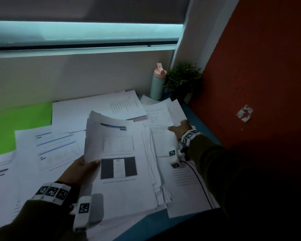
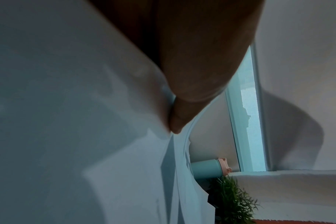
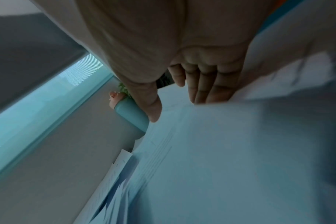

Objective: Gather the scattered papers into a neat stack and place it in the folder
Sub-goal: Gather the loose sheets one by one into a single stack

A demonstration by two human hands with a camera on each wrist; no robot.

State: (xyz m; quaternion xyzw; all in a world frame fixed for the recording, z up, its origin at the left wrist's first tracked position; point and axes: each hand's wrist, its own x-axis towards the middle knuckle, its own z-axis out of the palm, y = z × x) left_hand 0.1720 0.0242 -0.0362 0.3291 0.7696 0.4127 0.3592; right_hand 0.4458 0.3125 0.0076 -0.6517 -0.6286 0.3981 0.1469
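A sheaf of printed sheets (image 1: pixel 111 148) is held at the centre of the head view, its lower left edge pinched by the left hand (image 1: pixel 80 169), thumb on top and fingers underneath; the upper end of the sheaf curls upward, and its right side rests on a fanned, uneven stack (image 1: pixel 156 164); in the left wrist view the thumb (image 2: pixel 182 115) is seen pressed into the paper edge (image 2: pixel 175 166), with separate layers showing below it. Further loose papers (image 1: pixel 59 145) are spread across the blue desk (image 1: pixel 142 225), to the left, behind and to the right; the green folder (image 1: pixel 19 126) lies at the left of the frame, partly covered by sheets. The right hand (image 1: pixel 180 126) is stretched to the sheets at the right of centre (image 1: pixel 163 115), fingers straight and laid flat on the paper, nothing being gripped; in the right wrist view the fingers (image 3: pixel 211 84) are seen extended against a sheet (image 3: pixel 220 151). A teal water bottle (image 1: pixel 157 84) and a small potted plant (image 1: pixel 182 79) stand in the upper right corner, just behind the farthest sheets.

The gathering is judged to be partly done. The sheaf is held by one edge only, so sheets could slide out or fan further; a sweep by the right hand could crease pages or push them against the bottle; sheets lying over the folder could be missed.
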